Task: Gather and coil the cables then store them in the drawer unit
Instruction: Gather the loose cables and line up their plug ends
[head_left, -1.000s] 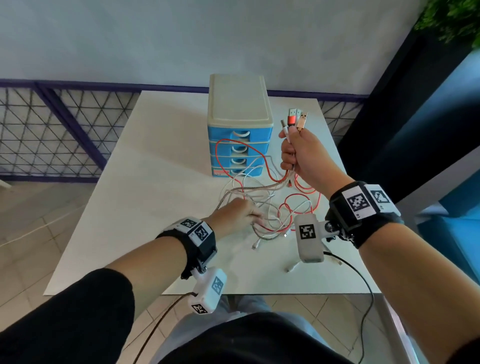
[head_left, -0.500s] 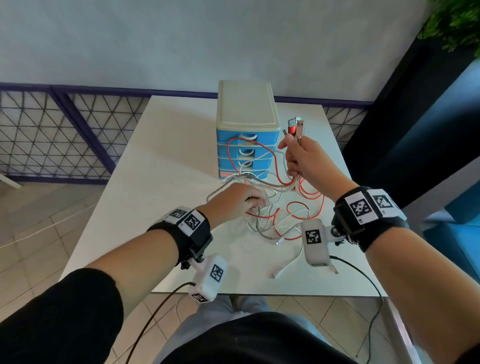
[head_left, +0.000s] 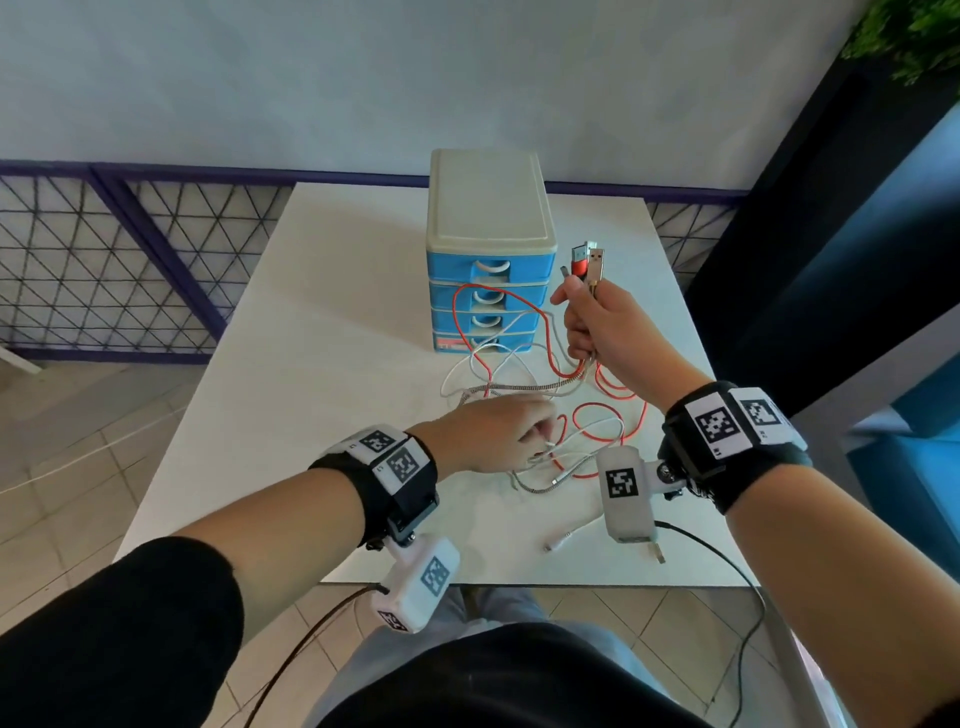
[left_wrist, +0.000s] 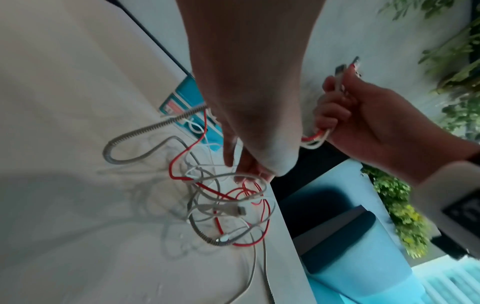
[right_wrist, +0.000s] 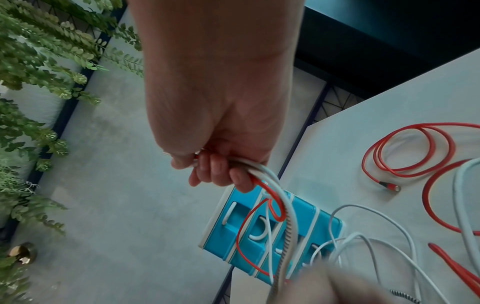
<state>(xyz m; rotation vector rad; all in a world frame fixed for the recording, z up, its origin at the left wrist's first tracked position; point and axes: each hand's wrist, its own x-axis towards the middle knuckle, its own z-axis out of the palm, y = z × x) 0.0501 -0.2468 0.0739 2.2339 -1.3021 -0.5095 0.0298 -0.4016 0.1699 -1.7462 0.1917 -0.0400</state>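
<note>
lying nearest on the white surface (head_left: 322, 332), loose connector ends of the cables (head_left: 558, 410), trailing out of the tangle. reaching into that tangle, left hand (head_left: 493, 436), fingertips pinching a thin white strand, likely teasing it free for gathering. hanging above and to the right, right hand (head_left: 602, 325), fist curling round a bunch of cable ends with the plugs (head_left: 587, 260) sticking up, probably keeping the ends together so the lengths can be coiled. standing beyond, blue drawer unit (head_left: 491, 291), all four drawers looking closed, red cable (head_left: 613, 410) looping across its fronts. hiding under the left palm: the exact strand pinched; impossible counting separate cables in the knot.
</note>
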